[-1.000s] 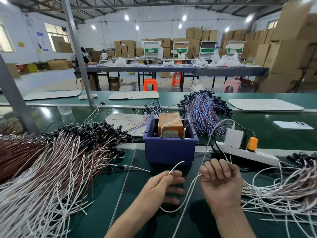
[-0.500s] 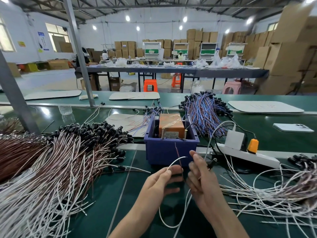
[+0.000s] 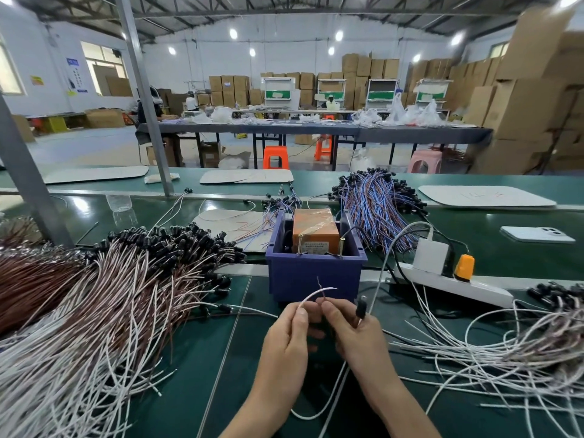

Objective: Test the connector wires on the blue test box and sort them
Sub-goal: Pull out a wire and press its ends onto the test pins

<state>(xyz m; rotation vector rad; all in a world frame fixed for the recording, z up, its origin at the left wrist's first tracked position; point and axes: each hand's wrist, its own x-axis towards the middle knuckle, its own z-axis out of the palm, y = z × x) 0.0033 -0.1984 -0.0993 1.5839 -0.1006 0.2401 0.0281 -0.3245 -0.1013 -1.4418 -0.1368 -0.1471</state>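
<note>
I see both forearms reaching up from the bottom edge and meeting just in front of the blue box. My left hand is turned thumb-up with its fingers curled in. Its thumb and forefinger pinch a white wire, which arches up out of the grip toward the box's front wall. My right hand sits close beside it, thumb tips nearly touching, and its fingers are curled too. It pinches a thin brown strand that stands up next to the white arch. A black plug sticks upright from between its fingers, clamped there. Slack wire hangs in a loop below both wrists, over the green table.

The box stands on the table straight ahead of the hands, and neither hand touches it. Inside is an orange tester, with two brass posts rising at its near edge. A big heap of wires with black plugs lies to the left, and a looser heap lies to the right. A bundle of blue wires lies behind the box. A white power strip sits to the right of the box, with a phone farther back.
</note>
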